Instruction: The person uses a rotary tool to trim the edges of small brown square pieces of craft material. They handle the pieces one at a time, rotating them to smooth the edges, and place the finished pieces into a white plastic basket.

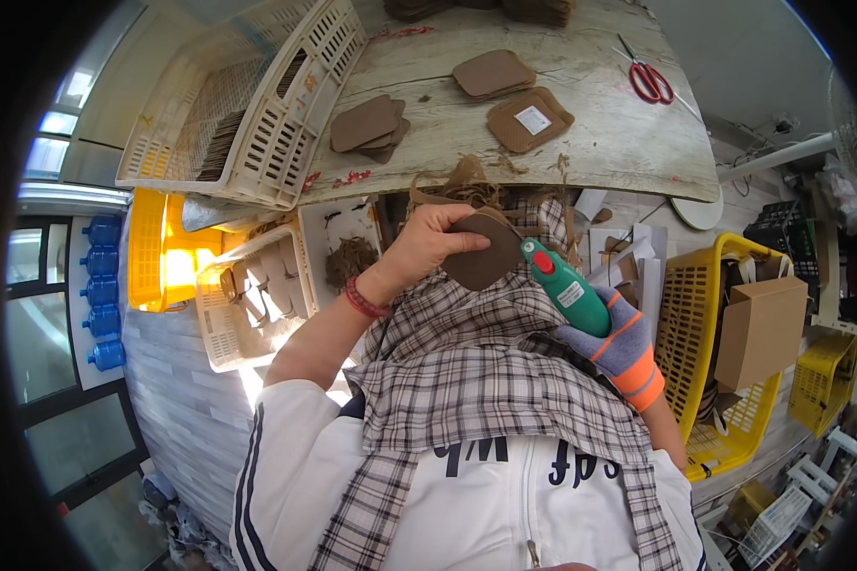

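My left hand (427, 246) pinches a dark brown, rounded-square flat piece (486, 259) between thumb and fingers, in front of the table edge. In my right hand (615, 344), which wears a grey and orange glove, are green electric scissors (575, 297) with a red button. The tool's head is at the right edge of the piece; its blades are too small to make out. Brown trimmings (467, 179) hang at the table edge just beyond my left hand. My lap, under both hands, is covered by a plaid apron (476, 400).
On the worn table (428, 105) lie brown pad stacks (367, 124), a labelled stack (530, 120) and red-handled scissors (649, 84). A white crate (286, 105) stands on its left. Below are another white crate (221, 324) and a yellow basket (686, 324) holding a cardboard box (757, 333).
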Available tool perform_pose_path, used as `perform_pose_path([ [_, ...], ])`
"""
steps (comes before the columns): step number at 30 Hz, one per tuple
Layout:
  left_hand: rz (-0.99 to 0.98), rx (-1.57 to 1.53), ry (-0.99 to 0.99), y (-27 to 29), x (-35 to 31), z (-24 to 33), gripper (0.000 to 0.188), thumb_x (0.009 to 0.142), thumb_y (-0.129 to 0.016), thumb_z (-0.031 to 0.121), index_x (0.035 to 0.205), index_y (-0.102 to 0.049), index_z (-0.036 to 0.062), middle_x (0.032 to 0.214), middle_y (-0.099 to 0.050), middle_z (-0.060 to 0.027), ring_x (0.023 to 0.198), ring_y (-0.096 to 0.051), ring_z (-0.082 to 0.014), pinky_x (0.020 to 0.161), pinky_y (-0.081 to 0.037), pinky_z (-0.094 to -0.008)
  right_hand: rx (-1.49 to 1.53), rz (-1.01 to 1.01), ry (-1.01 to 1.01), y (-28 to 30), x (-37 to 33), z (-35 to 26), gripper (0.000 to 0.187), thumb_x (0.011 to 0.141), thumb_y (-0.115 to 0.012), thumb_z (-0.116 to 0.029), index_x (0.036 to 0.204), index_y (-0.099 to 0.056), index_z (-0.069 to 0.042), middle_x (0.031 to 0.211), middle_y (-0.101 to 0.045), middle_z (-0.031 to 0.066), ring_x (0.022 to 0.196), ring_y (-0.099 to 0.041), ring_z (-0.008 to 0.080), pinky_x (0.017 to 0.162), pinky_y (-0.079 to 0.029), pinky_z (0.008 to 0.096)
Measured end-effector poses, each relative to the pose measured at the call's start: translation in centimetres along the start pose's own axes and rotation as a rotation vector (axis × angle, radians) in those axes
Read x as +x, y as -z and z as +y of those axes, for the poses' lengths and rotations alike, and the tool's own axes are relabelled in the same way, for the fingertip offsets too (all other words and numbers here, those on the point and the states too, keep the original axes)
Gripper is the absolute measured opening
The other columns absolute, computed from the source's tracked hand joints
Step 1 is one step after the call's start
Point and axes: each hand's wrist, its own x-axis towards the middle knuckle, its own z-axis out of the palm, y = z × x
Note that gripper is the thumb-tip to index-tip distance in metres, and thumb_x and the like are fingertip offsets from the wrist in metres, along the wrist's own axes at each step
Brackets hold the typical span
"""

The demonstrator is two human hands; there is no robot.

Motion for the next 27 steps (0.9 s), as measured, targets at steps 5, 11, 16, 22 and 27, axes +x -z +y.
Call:
perform_pose_path([
  [5,-0.039,0.027,0.015,0.4,0.1,0.3,0.017,0.081,-0.066,0.004,0.097,-0.066,-0.0008,0.087,-0.067,-0.0006,0.078,-0.059,-0.0056,0.071,-0.047,-0.0205,-0.033,0.007,0.036,0.1,0.2,-0.8,0.061,0.066,-0.082,-0.032,0.11,-0.058,0.002,0.086,-0.068,0.0167,0.076,-0.068,0.0224,0.068,-0.054,0.0296],
  [11,-0.112,0.092,0.05,0.5,0.2,0.8,0.016,0.08,-0.066,0.003,0.095,-0.067,-0.0001,0.086,-0.066,0.0008,0.076,-0.058,-0.005,0.07,-0.047,-0.0205,-0.065,0.012,0.065,0.2,0.4,-1.3,0.059,0.066,-0.082,-0.032,0.109,-0.059,0.001,0.085,-0.068,0.0165,0.075,-0.069,0.0227,0.066,-0.054,0.0295],
  [16,-0.196,0.145,0.117,0.9,0.4,1.4,0.015,0.079,-0.066,0.004,0.093,-0.067,-0.0008,0.081,-0.065,0.0013,0.073,-0.056,-0.0044,0.067,-0.045,-0.02,-0.088,0.001,0.098,0.4,0.6,-1.5,0.058,0.066,-0.082,-0.033,0.108,-0.059,0.0,0.083,-0.068,0.0163,0.073,-0.069,0.0226,0.065,-0.054,0.0295],
  [22,-0.335,0.488,0.18,1.7,1.1,3.8,0.016,0.075,-0.068,0.003,0.09,-0.065,-0.0016,0.075,-0.064,0.0028,0.071,-0.054,-0.0024,0.066,-0.045,-0.02,-0.067,-0.051,0.086,0.6,0.8,-1.4,0.059,0.065,-0.082,-0.035,0.108,-0.06,-0.001,0.083,-0.068,0.0162,0.073,-0.069,0.0221,0.066,-0.054,0.0293],
  [27,-0.469,0.641,0.201,2.2,2.1,4.7,0.03,0.072,-0.071,0.004,0.1,-0.064,-0.0014,0.084,-0.066,0.0004,0.077,-0.057,-0.0055,0.071,-0.046,-0.0221,0.006,-0.071,0.093,0.3,1.0,-1.0,0.059,0.065,-0.083,-0.034,0.108,-0.061,-0.001,0.083,-0.068,0.0139,0.072,-0.068,0.0187,0.067,-0.054,0.0287],
])
